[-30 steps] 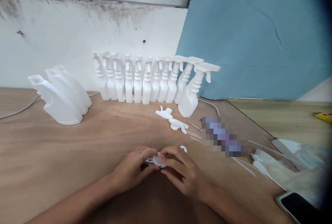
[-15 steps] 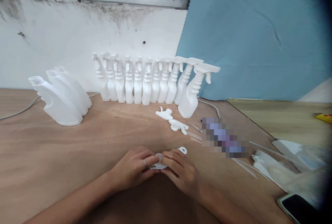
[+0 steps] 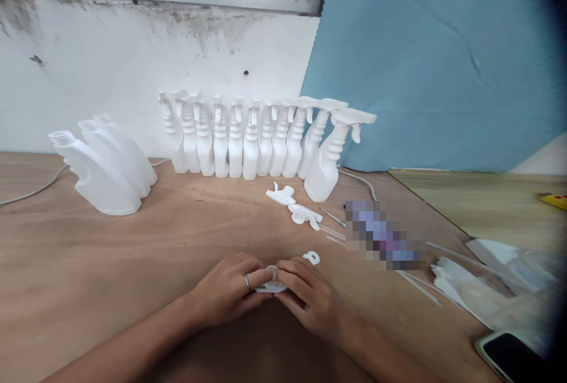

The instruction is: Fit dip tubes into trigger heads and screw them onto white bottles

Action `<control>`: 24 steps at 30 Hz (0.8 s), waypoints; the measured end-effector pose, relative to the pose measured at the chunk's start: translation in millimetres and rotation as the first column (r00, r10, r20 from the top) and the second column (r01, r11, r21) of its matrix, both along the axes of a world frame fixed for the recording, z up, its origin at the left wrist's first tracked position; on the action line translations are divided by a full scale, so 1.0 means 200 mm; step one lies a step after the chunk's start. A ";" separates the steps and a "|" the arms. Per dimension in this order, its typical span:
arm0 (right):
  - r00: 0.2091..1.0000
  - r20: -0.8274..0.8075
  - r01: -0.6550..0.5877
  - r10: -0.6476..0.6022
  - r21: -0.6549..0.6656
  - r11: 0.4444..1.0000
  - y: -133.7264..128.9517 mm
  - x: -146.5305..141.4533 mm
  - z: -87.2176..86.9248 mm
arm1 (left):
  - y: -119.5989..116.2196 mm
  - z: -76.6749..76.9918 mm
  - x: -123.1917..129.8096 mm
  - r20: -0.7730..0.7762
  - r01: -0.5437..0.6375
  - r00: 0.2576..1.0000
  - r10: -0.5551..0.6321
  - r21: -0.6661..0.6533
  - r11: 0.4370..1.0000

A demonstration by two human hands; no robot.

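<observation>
Between both hands is a white trigger spray head, its round collar facing up and much of it covered by fingers. My left hand, with a ring on one finger, is closed on its left side. From the right, my right hand grips the same piece, fingers bent over the collar. Just beyond the right fingers lies a small white ring-shaped part. Farther back, two loose spray heads rest on the wooden table, one nearer and another behind it.
A row of white spray bottles with heads stands along the wall. Several open-necked bottles stand at left. Right of the hands are a blurred-out item, thin tubes, plastic bags and a phone.
Both hands have shifted very slightly, still holding the spray head, and its collar shows a little differently between the fingers. Everything else on the table stays in place.
</observation>
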State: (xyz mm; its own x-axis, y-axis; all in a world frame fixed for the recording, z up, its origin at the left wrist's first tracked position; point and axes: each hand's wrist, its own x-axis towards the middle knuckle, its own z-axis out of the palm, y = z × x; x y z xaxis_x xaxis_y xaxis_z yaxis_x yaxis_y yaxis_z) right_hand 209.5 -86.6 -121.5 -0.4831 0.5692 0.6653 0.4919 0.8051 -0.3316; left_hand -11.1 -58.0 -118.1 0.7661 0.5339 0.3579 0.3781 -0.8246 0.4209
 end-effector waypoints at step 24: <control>0.995 0.092 -0.047 0.040 0.078 0.996 0.00 0.03 0.02 | -0.01 0.00 0.01 0.024 0.009 1.000 -0.012 0.106 0.994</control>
